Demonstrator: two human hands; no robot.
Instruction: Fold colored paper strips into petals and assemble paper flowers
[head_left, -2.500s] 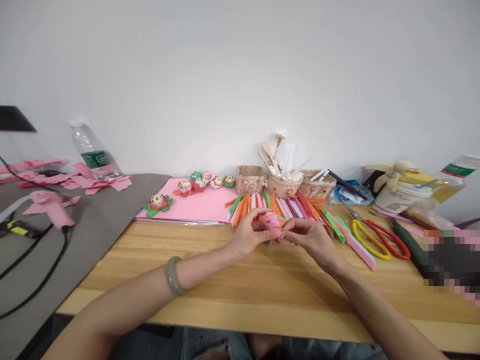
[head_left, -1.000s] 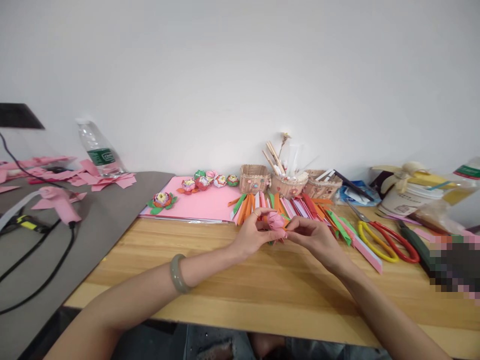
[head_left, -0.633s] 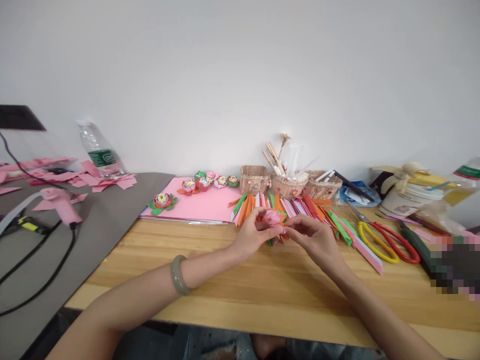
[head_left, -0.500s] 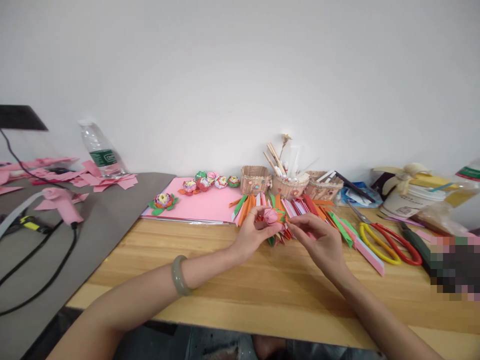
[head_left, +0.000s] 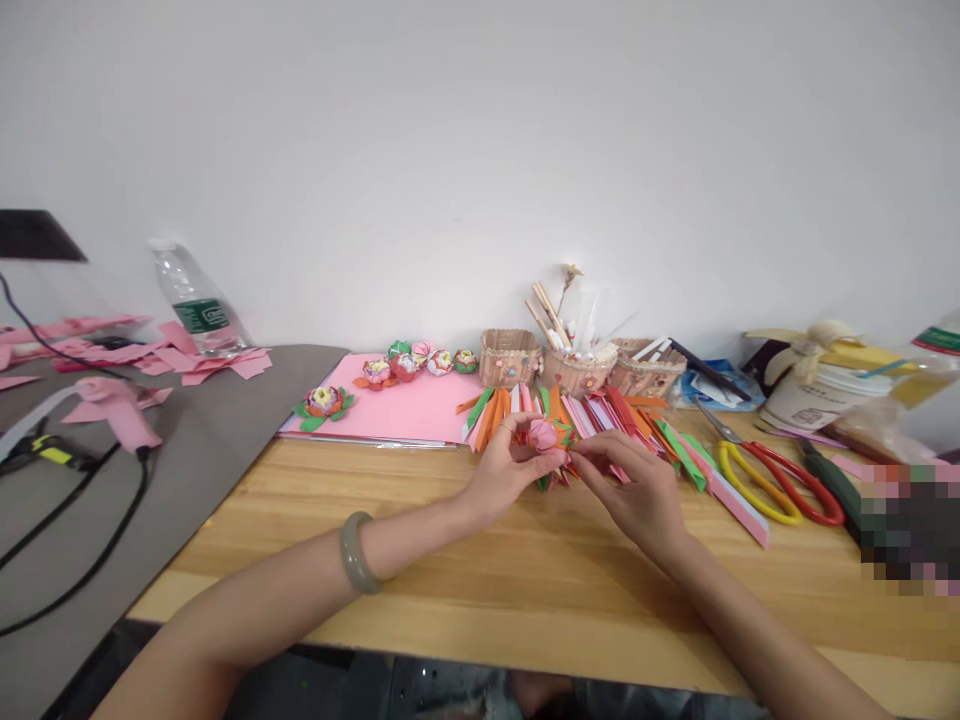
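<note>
A pink folded-paper flower point(head_left: 543, 434) with orange and green paper at its lower right is held just over the table. My left hand point(head_left: 511, 458) is closed round its left side, with the thumb underneath. At its right edge, my right hand point(head_left: 634, 480) pinches with thumb and forefinger; the fingertips meet the paper there. Right behind both hands lie rows of folded paper strips point(head_left: 600, 415) in orange, white, pink, red and green. Part of the flower's underside is hidden by my left thumb.
Finished paper flowers point(head_left: 377, 373) sit on a pink sheet point(head_left: 442, 410) at back left. Baskets point(head_left: 510, 358) stand along the wall. Scissors point(head_left: 776, 485) lie to the right, beside a white tub point(head_left: 810, 395). A pink glue gun point(head_left: 120, 410) and a plastic bottle point(head_left: 196, 305) are far left.
The view has shifted very slightly. My right fingertips have moved a little left and down along the flower's edge. My left hand keeps its hold.
</note>
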